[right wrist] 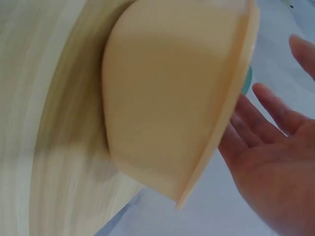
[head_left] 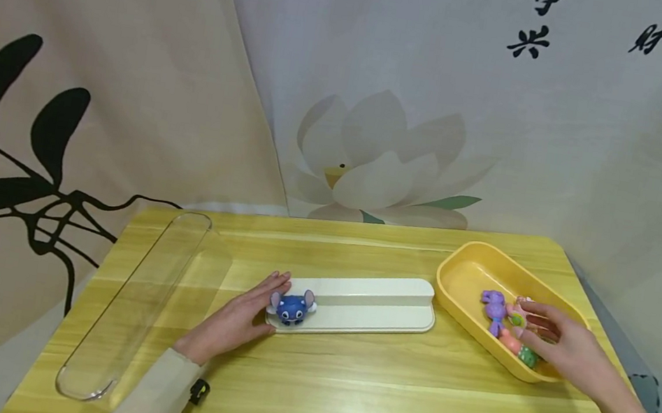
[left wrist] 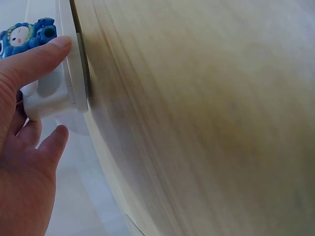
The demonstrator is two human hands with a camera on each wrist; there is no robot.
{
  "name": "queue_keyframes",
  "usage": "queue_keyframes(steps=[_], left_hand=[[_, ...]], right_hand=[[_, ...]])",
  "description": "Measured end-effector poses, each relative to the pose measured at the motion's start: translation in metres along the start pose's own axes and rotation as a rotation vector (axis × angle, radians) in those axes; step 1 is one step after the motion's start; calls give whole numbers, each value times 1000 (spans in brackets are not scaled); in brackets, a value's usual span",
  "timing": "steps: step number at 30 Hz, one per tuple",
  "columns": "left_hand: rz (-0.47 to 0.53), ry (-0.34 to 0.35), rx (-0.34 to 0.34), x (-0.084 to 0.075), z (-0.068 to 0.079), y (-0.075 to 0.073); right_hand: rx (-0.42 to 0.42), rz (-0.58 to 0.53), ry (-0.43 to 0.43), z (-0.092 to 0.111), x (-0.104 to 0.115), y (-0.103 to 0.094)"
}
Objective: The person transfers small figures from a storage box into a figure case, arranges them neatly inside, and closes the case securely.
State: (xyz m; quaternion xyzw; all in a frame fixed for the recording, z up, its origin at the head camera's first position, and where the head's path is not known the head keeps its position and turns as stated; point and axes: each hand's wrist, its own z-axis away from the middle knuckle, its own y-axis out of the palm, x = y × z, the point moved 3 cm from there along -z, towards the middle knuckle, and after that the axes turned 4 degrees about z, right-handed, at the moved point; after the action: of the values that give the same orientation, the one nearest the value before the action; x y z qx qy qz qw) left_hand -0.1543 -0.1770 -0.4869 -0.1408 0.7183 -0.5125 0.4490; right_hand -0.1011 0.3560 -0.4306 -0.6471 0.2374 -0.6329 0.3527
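A blue koala-like figurine (head_left: 292, 308) with big ears stands on the left end of a long white stepped display base (head_left: 376, 314). My left hand (head_left: 242, 317) grips that end of the base beside the figurine, thumb (left wrist: 47, 56) at the front edge and fingers around the back. My right hand (head_left: 565, 345) reaches over the rim into a yellow tray (head_left: 468, 272), fingers spread loosely above the toys. Under and beside those fingers lie a purple figurine (head_left: 494, 310), a pink figurine (head_left: 522, 305) and a pink-and-green one (head_left: 527, 356), partly covered by the hand.
A long clear plastic cover (head_left: 133, 306) lies along the left side of the wooden table (head_left: 343, 392). Behind the table hangs a pale curtain (head_left: 401, 68) printed with a flower and dark leaves. The yellow tray stands near the table's right edge.
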Motion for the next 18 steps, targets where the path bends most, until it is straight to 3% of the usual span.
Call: queue_keyframes(steps=[7,18], left_hand=[[11,9,-3,0,1,-1],[16,43,-19,2,1,0]], right_hand=[[61,74,20,-5,-5,8],[87,193,0,-9,-8,17]])
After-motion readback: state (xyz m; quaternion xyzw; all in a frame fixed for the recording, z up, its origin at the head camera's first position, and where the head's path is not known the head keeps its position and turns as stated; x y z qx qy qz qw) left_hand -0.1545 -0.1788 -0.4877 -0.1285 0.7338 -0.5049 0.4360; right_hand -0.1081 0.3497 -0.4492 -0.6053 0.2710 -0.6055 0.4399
